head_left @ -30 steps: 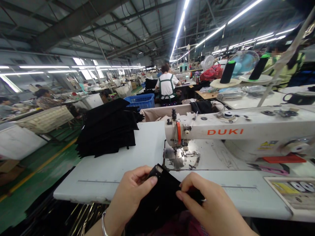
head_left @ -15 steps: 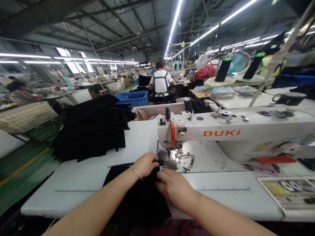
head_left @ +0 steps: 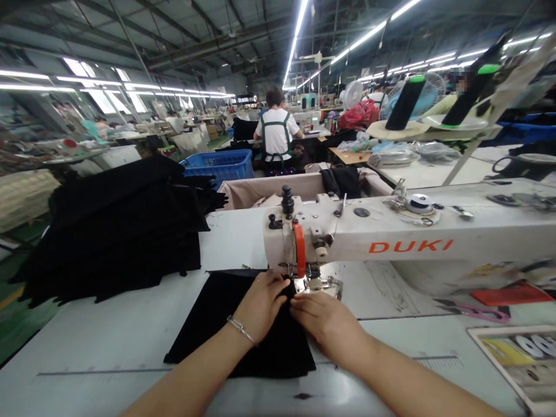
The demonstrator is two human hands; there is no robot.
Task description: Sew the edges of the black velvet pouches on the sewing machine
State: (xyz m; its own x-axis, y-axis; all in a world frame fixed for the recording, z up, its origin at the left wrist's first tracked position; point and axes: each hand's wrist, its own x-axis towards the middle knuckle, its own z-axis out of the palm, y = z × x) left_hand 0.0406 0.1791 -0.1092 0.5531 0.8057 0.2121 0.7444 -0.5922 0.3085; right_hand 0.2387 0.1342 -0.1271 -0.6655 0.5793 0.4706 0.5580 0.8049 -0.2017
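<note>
A flat piece of black fabric (head_left: 226, 324) lies on the white sewing table (head_left: 108, 341), its far right corner under the needle of the white DUKI sewing machine (head_left: 408, 243). My left hand (head_left: 263, 301) rests on the fabric just left of the presser foot, fingers curled down on the cloth. My right hand (head_left: 325, 321) lies beside it on the right, fingertips pressed on the fabric's edge at the needle plate. Both hands touch each other near the needle.
A tall stack of black fabric pieces (head_left: 117, 226) fills the table's left rear. Pink-handled scissors (head_left: 473, 310) and a tray of bobbins (head_left: 521, 353) lie at the right. Black thread cones (head_left: 403, 104) stand behind the machine. A person in a green apron (head_left: 277, 136) sits ahead by a blue basket (head_left: 221, 165).
Both hands carried the black fabric from the table's near edge forward onto the table and slid its corner under the presser foot. The view moved closer to the machine.
</note>
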